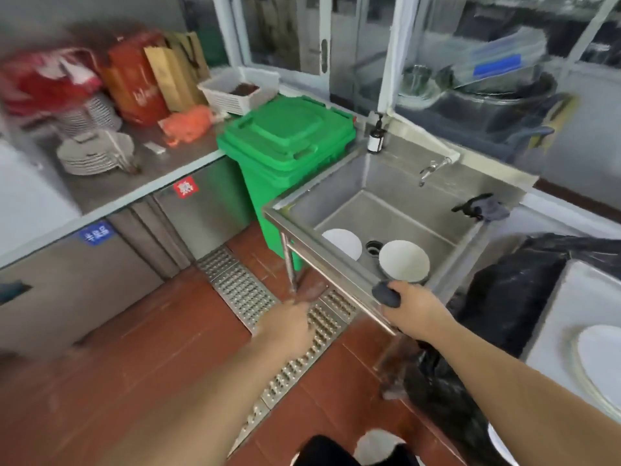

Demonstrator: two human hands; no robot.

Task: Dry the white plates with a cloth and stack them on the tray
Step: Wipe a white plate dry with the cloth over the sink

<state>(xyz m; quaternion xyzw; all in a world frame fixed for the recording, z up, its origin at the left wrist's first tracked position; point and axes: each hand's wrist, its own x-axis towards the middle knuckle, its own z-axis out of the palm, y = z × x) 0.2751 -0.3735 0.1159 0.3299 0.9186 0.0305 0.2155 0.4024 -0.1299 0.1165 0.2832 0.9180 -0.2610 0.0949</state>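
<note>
Two white plates lie in the steel sink (336,200): one plate (341,242) at the near left, another plate (403,260) by the drain, tilted against the front wall. My right hand (408,306) grips a small dark grey cloth (386,294) just above the sink's front rim. My left hand (289,322) hovers blurred over the floor left of the sink; its fingers cannot be made out. At the right edge a white plate (598,358) lies on a round tray (581,381) on a white surface.
A green lidded bin (289,142) stands left of the sink. The steel counter (141,183) at left holds stacked plates (97,153), bags and a white basket. A black bag (514,290) fills the gap right of the sink. A metal floor drain grate (242,287) crosses the red tiles.
</note>
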